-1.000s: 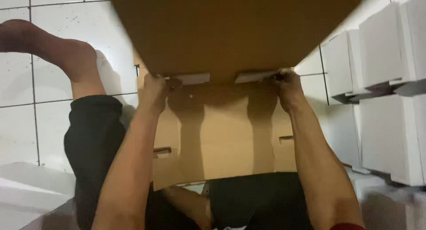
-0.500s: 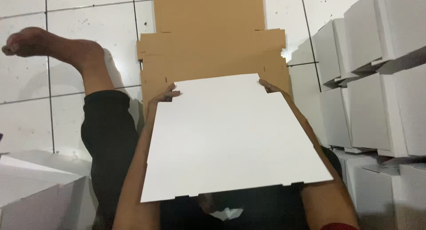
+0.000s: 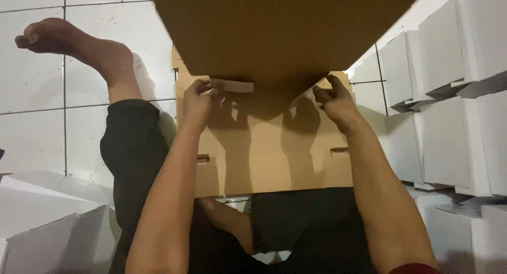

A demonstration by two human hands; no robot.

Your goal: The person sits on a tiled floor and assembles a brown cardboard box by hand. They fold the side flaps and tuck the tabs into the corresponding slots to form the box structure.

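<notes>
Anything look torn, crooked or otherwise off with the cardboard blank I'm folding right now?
Nothing stands out. The brown cardboard blank lies flat with no tears showing, its large flap raised toward the camera. The left hand and right hand grip its folded edge. The white boxes on the right stand stacked in tidy rows.

The raised cardboard flap (image 3: 285,31) runs off the top edge; it hides the floor behind.

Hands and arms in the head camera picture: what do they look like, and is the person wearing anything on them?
Both forearms are bare, with no gloves, rings or watch showing on the left hand or the right hand. A dark red sleeve edge peeks in at the bottom of the right arm. The fingers are bare too.
</notes>
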